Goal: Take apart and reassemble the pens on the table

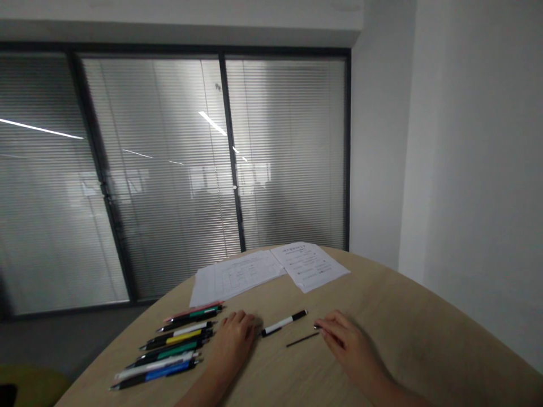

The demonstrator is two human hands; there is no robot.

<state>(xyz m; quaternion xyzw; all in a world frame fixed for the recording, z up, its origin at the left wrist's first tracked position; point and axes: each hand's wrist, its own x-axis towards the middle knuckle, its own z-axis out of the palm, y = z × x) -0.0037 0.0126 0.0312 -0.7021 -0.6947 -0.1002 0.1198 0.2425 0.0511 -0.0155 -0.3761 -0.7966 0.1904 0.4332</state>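
The right hand (pixel 339 338) pinched a small dark piece (pixel 317 327) at its fingertips, probably for fine control, with a thin dark rod (pixel 302 340) ending just by those fingers. The white-and-black pen (pixel 283 324) lay between the hands, likely so either could reach it. The left hand (pixel 235 334) rested, fingers curled, near its end; whether it gripped anything could not be told. Left of it, the pens (pixel 169 368) lay roughly parallel, seemingly for easy picking, on the tabletop (pixel 394 316).
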